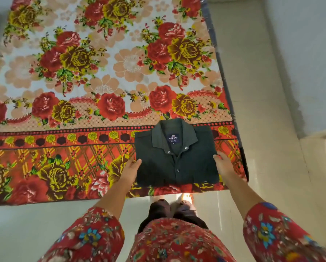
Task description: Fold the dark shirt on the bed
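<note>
Left hand (132,168) and right hand (223,165), fingers nearly straight, press the opposite side edges of the folded dark shirt (177,165). It lies buttoned, collar farthest from the person, on the floral bedspread (101,72) near the bed's (222,72) front right corner.

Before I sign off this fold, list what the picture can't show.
Head view only:
dark shirt sleeves: hidden under its folded front.
Label small print under ARROW: too small.
Whether left hand and right hand grip the shirt: fingertips at its edges, unclear.
Bed far end: cut off by top edge.
</note>
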